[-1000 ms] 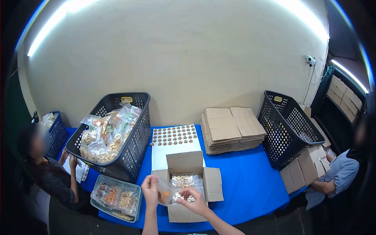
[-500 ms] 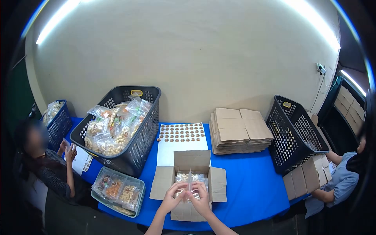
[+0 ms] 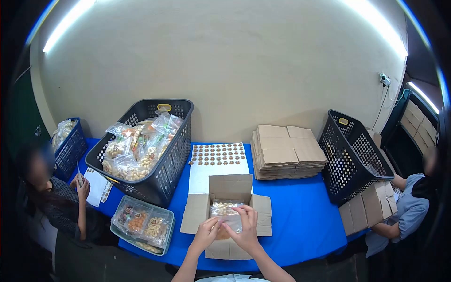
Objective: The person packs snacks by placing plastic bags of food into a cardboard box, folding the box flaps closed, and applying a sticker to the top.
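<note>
Over an open cardboard box (image 3: pixel 230 184), I hold a small clear plastic bag (image 3: pixel 229 218) between both hands. My left hand (image 3: pixel 206 233) is closed on its left side, thumb and fingers pinched together. With the thumb low and the fingers at the upper edge, my right hand (image 3: pixel 245 230) grips the right side. Inside the box lies a clear packet of pale nuts (image 3: pixel 221 207), partly covered by the bag and my hands. Something orange-brown shows below my fingers; I cannot make out what it is. The box's flaps are folded outward.
Left stand a large black basket (image 3: pixel 169 181) of snack packets and a clear tub (image 3: pixel 170 235) with packets. Behind the box lies a sticker sheet (image 3: pixel 218 176). Flattened cartons (image 3: pixel 289 150) and another black basket (image 3: pixel 333 174) stand right. One person works at each side.
The bag, seen edge-on before, is now turned flatter over the box. My right hand has moved slightly right and up, and my hands are further apart. The person at left has shifted their hands.
</note>
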